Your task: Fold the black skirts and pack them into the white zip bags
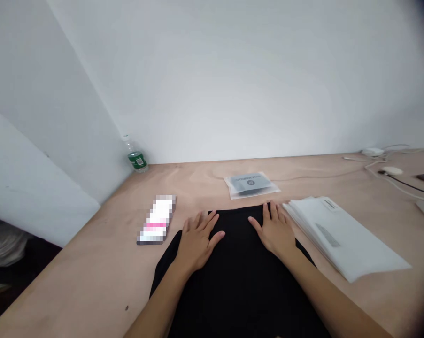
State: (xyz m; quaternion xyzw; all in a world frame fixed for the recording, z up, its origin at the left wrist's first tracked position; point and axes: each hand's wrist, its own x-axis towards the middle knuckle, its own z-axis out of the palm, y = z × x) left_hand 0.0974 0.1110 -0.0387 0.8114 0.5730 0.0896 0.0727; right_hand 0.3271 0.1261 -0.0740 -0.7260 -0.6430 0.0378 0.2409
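Note:
A black cloth (242, 277), perhaps a garment, lies spread on the table in front of me and runs out of view at the bottom. My left hand (198, 241) rests flat near its upper left corner, fingers spread and pointing away from me. On the upper right part of the cloth lies my right hand (277, 232), also flat, its thumb apart from the fingers. Neither hand grips anything. Just beyond the cloth's far edge sits a clear plastic packet (252, 184) with a dark, printed item inside.
A stack of white plastic bags (342, 234) lies right of the cloth. To the left is a phone (157, 220) with a blurred screen. A green-labelled bottle (137, 158) stands in the wall corner. White cables (373, 162) trail over the wooden table (102, 267) at right.

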